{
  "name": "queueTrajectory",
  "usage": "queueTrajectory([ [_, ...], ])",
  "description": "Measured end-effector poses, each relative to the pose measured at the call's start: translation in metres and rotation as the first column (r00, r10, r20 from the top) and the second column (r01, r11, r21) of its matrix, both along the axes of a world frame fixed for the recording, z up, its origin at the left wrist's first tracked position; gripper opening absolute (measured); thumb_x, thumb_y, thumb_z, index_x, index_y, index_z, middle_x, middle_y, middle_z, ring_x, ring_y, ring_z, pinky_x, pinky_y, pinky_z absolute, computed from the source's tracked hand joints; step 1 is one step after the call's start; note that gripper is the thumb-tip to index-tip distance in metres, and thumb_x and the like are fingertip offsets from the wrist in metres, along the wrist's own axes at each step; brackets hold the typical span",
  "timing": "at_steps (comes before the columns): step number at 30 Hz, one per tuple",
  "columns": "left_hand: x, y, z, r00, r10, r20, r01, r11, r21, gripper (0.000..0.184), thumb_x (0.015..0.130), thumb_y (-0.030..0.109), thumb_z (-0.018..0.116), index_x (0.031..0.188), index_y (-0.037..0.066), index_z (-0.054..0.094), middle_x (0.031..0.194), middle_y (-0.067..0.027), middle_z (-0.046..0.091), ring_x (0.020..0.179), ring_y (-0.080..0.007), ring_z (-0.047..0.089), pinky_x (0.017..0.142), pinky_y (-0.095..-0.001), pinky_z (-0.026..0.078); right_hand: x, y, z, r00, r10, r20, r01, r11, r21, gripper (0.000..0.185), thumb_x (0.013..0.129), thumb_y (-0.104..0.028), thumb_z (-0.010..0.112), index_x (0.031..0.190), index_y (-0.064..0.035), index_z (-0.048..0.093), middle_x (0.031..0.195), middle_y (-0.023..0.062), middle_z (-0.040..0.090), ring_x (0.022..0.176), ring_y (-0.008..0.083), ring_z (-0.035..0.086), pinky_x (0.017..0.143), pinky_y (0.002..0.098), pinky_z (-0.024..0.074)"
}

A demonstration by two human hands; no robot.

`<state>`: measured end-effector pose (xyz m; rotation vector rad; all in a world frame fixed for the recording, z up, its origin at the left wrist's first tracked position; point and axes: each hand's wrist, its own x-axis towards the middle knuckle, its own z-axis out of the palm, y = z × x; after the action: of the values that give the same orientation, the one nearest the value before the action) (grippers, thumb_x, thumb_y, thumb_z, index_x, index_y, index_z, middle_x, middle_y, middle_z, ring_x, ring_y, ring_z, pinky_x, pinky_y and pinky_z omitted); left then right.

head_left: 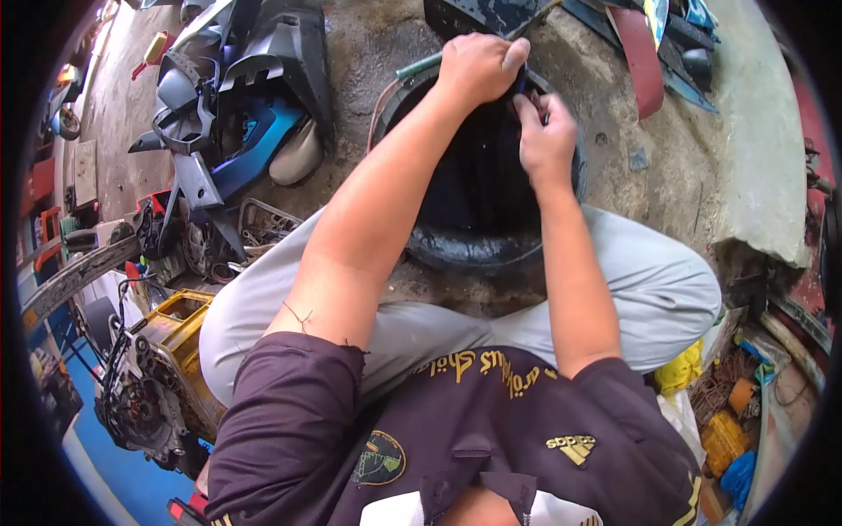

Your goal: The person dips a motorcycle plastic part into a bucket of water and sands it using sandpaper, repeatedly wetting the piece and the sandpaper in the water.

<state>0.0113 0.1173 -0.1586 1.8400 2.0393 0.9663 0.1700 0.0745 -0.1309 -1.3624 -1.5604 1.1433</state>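
Observation:
A round black tub (pixel 474 250) with dark contents stands between my bent legs. Over its far rim, my left hand (pixel 482 68) is closed, thumb stretched out to the right; what its fingers grip is hidden. Just beyond it is a wet black panel (pixel 487 16), and I cannot tell whether the hand touches it. A green tube (pixel 419 66) emerges beside this hand at the tub's upper left rim. Lower and to the right, my right hand (pixel 545 140) is slightly blurred, its fingers curled together above the tub. Something small and dark shows at its fingertips, too unclear to name.
Motorcycle fairings (pixel 254 114), black and blue, lie on the concrete at left. More panels, including a dark red one (pixel 638 61), lie at upper right. A yellow crate (pixel 180 324) and engine parts (pixel 145 399) stand at lower left. A concrete ledge (pixel 763 131) runs along the right.

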Motion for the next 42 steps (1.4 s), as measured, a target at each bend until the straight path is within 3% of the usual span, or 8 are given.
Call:
queueTrajectory([
  [1,0.004,-0.006,-0.004,1.0,-0.012,0.006,0.012,1.0,0.0,0.054,0.102,0.049,0.041,0.083,0.019,0.081,0.083,-0.0135,0.074,0.085,-0.0359,0.071,0.078,-0.0462,0.055,-0.002,-0.004,0.005,0.995,0.0,-0.097,-0.005,0.999,-0.044,0.024,0.093,-0.015,0.075,0.081,0.0019,0.064,0.069,0.0053,0.062,0.067,0.0117,0.052,0.069,0.0303,0.0476],
  [4,0.0,-0.003,0.003,1.0,-0.016,0.006,0.015,0.998,0.062,0.054,0.102,0.049,0.041,0.083,0.019,0.081,0.082,-0.0127,0.074,0.083,-0.0365,0.071,0.078,-0.0462,0.056,0.006,-0.031,-0.011,0.984,0.045,0.17,-0.038,0.998,-0.046,0.024,0.093,-0.015,0.074,0.08,0.0023,0.064,0.07,0.0075,0.062,0.067,0.0123,0.052,0.07,0.0297,0.0477],
  [9,-0.002,-0.001,0.004,0.999,-0.001,0.054,0.004,0.999,-0.048,0.053,0.102,0.049,0.042,0.084,0.02,0.082,0.086,-0.0121,0.075,0.089,-0.035,0.071,0.08,-0.0447,0.056,-0.004,-0.003,0.001,0.997,0.005,-0.077,-0.014,0.993,-0.114,0.027,0.092,-0.016,0.076,0.078,0.0017,0.061,0.066,0.0071,0.057,0.066,0.012,0.05,0.065,0.0324,0.0454],
  [12,0.002,-0.005,0.008,0.999,0.002,0.034,-0.002,1.0,0.013,0.052,0.102,0.048,0.042,0.085,0.02,0.082,0.085,-0.0126,0.075,0.087,-0.0359,0.071,0.079,-0.0456,0.056,0.007,-0.028,-0.015,0.995,0.024,0.096,-0.018,0.998,-0.065,0.026,0.093,-0.015,0.075,0.079,0.002,0.062,0.066,0.0062,0.059,0.066,0.0111,0.05,0.065,0.0313,0.0456],
  [26,-0.001,-0.003,0.0,1.0,-0.013,-0.016,0.013,1.0,0.016,0.052,0.103,0.049,0.041,0.087,0.021,0.082,0.085,-0.012,0.075,0.089,-0.0364,0.071,0.081,-0.0458,0.056,0.001,0.004,0.0,0.999,-0.007,-0.031,0.004,0.998,-0.068,0.022,0.093,-0.016,0.075,0.084,0.0022,0.065,0.072,0.0103,0.065,0.067,0.0124,0.053,0.067,0.0336,0.0476],
  [30,0.001,-0.004,0.007,0.999,-0.025,0.029,0.024,0.999,0.021,0.055,0.1,0.05,0.04,0.082,0.015,0.079,0.084,-0.0157,0.074,0.085,-0.0375,0.072,0.079,-0.0493,0.056,0.007,-0.025,-0.021,0.995,0.015,0.097,-0.011,0.999,-0.042,0.026,0.092,-0.018,0.076,0.081,0.0014,0.064,0.068,0.0084,0.061,0.066,0.0118,0.05,0.066,0.0326,0.0467],
  [34,-0.002,-0.002,0.004,0.999,-0.03,0.027,0.03,1.0,0.005,0.053,0.103,0.048,0.039,0.088,0.02,0.082,0.086,-0.0133,0.075,0.088,-0.0369,0.071,0.081,-0.0463,0.056,0.0,0.011,-0.022,0.999,0.016,-0.034,-0.014,0.998,0.054,0.025,0.091,-0.017,0.077,0.08,0.0016,0.063,0.069,0.0079,0.062,0.066,0.0119,0.051,0.066,0.0336,0.0468],
  [42,-0.002,0.0,0.002,1.0,0.01,0.006,-0.01,0.998,-0.058,0.054,0.103,0.052,0.038,0.091,0.022,0.082,0.089,-0.013,0.075,0.095,-0.0363,0.071,0.084,-0.0467,0.055,0.003,-0.005,-0.021,0.992,-0.004,-0.128,-0.016,0.987,-0.158,0.021,0.093,-0.014,0.076,0.08,-0.0005,0.066,0.071,0.0017,0.063,0.068,0.0071,0.052,0.064,0.0288,0.0446],
])
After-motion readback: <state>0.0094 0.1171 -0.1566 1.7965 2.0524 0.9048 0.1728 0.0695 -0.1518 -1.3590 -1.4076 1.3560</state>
